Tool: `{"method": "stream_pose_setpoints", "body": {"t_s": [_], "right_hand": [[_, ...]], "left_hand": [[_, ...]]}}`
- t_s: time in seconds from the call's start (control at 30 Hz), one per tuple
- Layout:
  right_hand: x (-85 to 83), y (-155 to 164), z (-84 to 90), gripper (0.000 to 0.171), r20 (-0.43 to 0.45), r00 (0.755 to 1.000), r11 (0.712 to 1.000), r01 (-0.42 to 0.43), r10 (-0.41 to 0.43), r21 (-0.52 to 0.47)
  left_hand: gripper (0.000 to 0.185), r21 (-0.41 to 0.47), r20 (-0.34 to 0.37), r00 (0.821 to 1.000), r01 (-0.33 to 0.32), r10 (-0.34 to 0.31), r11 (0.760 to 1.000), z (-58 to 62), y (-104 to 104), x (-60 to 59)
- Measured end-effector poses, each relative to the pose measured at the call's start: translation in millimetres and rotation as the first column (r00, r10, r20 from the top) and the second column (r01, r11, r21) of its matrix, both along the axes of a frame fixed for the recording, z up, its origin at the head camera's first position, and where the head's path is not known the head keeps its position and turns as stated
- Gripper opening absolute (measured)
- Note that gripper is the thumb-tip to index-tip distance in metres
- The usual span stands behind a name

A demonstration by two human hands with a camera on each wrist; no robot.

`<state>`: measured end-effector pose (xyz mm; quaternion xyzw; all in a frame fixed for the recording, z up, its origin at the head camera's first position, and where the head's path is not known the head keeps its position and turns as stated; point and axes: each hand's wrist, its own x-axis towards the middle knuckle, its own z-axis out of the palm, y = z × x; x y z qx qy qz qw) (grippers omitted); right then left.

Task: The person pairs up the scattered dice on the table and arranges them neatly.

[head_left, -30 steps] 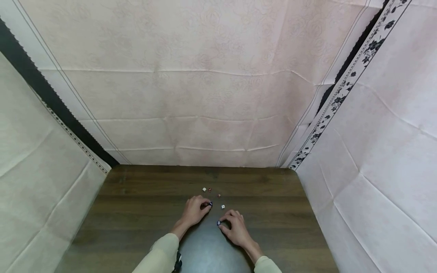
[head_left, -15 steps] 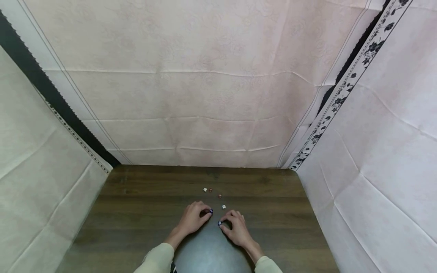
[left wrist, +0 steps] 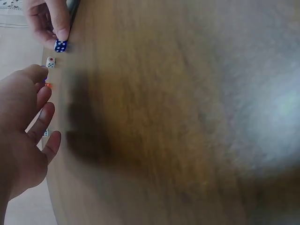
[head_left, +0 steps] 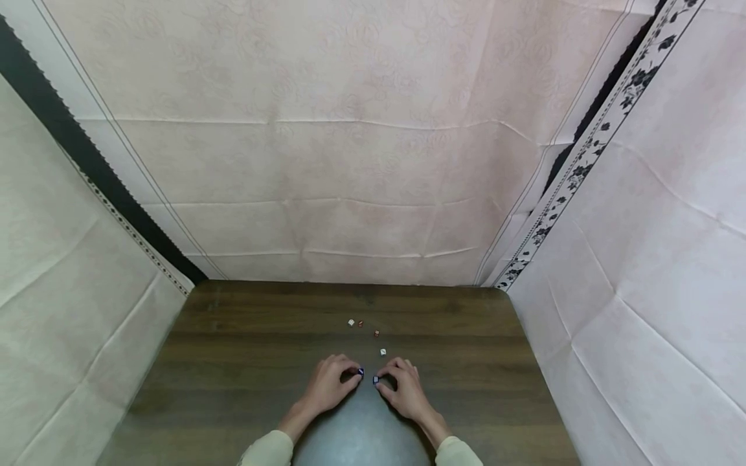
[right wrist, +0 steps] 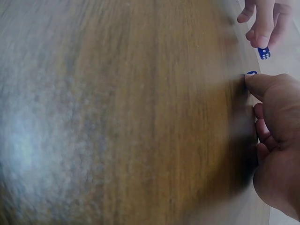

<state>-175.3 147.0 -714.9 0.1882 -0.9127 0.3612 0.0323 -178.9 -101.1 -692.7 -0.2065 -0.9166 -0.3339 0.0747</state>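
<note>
While both hands are resting low on the wooden table (head_left: 233,362), the left hand (head_left: 327,387) is pinching one blue die (head_left: 361,372) and the right hand (head_left: 406,390) is pinching another blue die (head_left: 375,380), nearly touching mid-table.

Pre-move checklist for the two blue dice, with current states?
1. Left hand holds a blue die at its fingertips: ok.
2. Right hand holds the other blue die: ok.
3. The two blue dice apart, not touching: ok.
4. White die just beyond the hands, not touched: ok.
5. Red dice and far white die further back on the table: ok.
6. Top faces of the blue dice readable: cannot tell.
</note>
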Motion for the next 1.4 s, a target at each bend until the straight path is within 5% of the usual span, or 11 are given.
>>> {"method": "stream_pose_setpoints", "body": {"t_s": [0.5, 1.4], "right_hand": [[-0.5, -0.1, -3.2, 0.013, -0.033, 0.999, 1.000, 0.005, -0.005, 0.003], [0.2, -0.2, -1.0, 0.014, -0.028, 1.000, 1.000, 0.008, -0.008, 0.005]], "left_hand": [[0.011, -0.056, -0.098, 0.995, -0.040, 0.034, 0.998, -10.8, 14.6, 11.9], [0.013, -0.049, -0.105, 0.993, -0.068, 0.063, 0.996, -22.3, 27.7, 10.0]]}}
